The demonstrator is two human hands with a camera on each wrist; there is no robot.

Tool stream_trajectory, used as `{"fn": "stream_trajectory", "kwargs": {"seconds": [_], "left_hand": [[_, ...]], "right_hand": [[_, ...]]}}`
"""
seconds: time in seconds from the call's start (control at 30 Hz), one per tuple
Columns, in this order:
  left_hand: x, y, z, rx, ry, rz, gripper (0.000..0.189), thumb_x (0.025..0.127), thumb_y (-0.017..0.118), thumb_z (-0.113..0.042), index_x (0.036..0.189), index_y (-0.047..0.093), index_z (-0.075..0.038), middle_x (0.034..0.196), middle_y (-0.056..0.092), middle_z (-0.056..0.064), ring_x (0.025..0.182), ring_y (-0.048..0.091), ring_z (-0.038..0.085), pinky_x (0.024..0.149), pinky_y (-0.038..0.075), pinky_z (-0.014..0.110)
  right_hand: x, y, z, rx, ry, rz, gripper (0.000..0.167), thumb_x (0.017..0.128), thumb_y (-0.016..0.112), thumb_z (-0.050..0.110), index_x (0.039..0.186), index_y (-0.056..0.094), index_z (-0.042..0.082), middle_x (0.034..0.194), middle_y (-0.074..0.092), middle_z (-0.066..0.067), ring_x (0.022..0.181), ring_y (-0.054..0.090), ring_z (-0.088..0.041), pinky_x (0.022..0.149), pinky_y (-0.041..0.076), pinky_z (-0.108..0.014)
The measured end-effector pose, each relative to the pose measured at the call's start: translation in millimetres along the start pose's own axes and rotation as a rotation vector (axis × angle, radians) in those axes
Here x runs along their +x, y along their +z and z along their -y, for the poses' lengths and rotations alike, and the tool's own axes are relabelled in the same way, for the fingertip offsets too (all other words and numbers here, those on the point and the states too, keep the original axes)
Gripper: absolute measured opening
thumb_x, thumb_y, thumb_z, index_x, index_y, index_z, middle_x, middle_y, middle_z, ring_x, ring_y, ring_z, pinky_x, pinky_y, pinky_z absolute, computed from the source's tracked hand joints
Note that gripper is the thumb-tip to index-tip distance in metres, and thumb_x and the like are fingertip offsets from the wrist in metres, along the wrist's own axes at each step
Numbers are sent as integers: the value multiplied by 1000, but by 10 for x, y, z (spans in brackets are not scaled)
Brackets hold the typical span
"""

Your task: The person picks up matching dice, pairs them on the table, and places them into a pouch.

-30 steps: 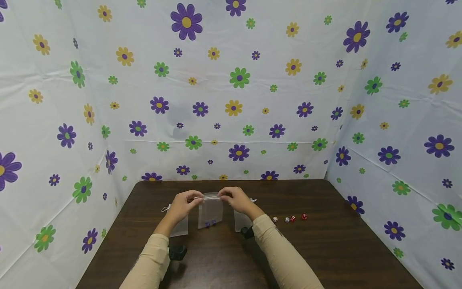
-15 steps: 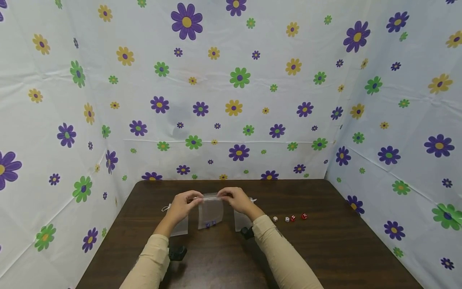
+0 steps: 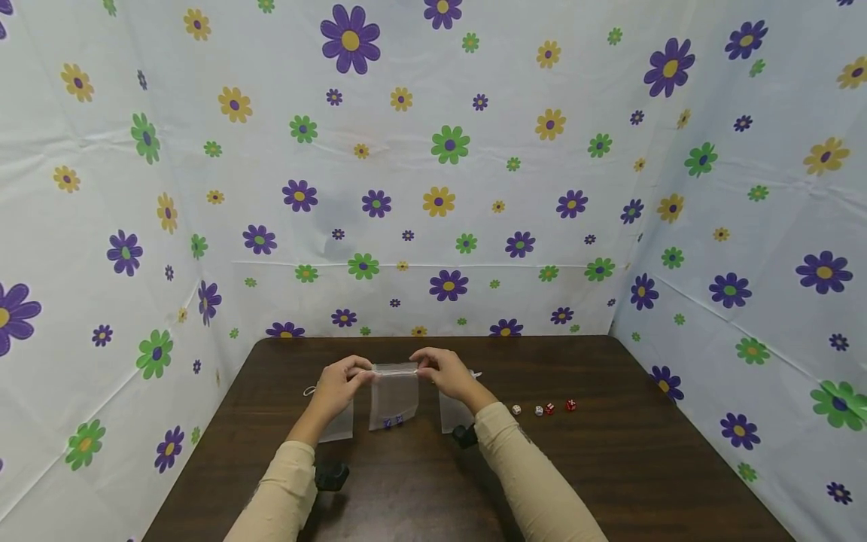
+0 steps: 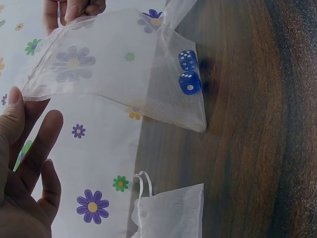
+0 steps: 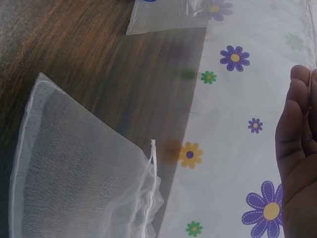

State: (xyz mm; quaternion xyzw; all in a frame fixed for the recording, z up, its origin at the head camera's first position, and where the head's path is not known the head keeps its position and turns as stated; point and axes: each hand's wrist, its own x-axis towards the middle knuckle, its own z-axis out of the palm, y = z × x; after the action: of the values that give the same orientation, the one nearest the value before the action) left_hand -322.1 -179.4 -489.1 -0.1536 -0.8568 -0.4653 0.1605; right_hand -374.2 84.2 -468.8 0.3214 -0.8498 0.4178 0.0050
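A sheer white drawstring pouch point(image 3: 395, 395) hangs by its top between both hands, its lower end at the table. My left hand point(image 3: 337, 385) pinches the left end of the gathered top edge between thumb and index finger. At the opposite end, my right hand point(image 3: 443, 373) pinches the same edge. Two blue dice point(image 4: 189, 83) with white pips lie in the bottom corner of the pouch, seen through the mesh in the left wrist view. In the right wrist view the right hand point(image 5: 299, 144) shows only partly, at the frame's edge.
A second sheer pouch point(image 4: 173, 213) lies flat left of the held one, partly behind the left hand. Another pouch point(image 5: 79, 153) lies to the right, under the right wrist. White dice point(image 3: 517, 410) and red dice point(image 3: 571, 405) sit farther right on the dark wooden table point(image 3: 643, 459).
My left hand has shifted slightly left and the right slightly right, so the pouch's top edge is stretched wider and straighter. The blue dice have moved a little left with the pouch.
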Motion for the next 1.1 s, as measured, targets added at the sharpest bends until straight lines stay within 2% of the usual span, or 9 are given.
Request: {"fn": "stream_trajectory", "kwargs": {"seconds": [0.17,0.33,0.53,0.73,0.9,1.1], "left_hand": [[-13,0,2,-1,-25,-11,7,98,69,-21,98,71,-15,88,77,-2,67,57,14,61,41,30],[-20,-4,8,-30,-39,-19,5,97,70,-20,95,72,-16,86,77,-3,65,55,15,60,42,30],[-29,-22,13,-64,-16,-12,8,99,68,-18,93,73,-16,86,77,-4,65,56,16,59,41,28],[-43,-29,-1,-73,-10,-7,9,99,68,-22,94,73,-16,86,77,-4,66,58,24,59,40,28],[-46,-24,1,-77,-26,1,9,99,67,-23,95,72,-16,87,77,-3,64,54,18,59,40,28],[-43,-20,23,-78,-27,11,10,100,66,-22,97,72,-15,92,77,7,63,49,12,58,37,28]], "right_hand": [[-9,-8,-19,-4,-23,-10,23,96,66,2,119,69,7,86,65,1,80,66,-27,68,53,-27],[-20,-22,-40,-4,-26,-13,23,96,67,2,118,69,8,87,67,-1,79,66,-22,69,53,-27],[-23,-46,-64,24,-11,-13,19,96,66,0,114,69,6,88,68,-6,82,67,-35,66,53,-27],[-35,-62,-70,48,-9,-23,14,95,67,-2,108,68,2,86,68,-5,85,67,-43,67,56,-33],[-40,-72,-82,37,2,-28,11,95,67,-1,105,69,2,86,68,-4,84,68,-38,69,56,-31],[-49,-80,-96,5,-5,-54,6,94,69,1,99,69,5,83,67,-3,78,68,-26,66,53,-25]]}}
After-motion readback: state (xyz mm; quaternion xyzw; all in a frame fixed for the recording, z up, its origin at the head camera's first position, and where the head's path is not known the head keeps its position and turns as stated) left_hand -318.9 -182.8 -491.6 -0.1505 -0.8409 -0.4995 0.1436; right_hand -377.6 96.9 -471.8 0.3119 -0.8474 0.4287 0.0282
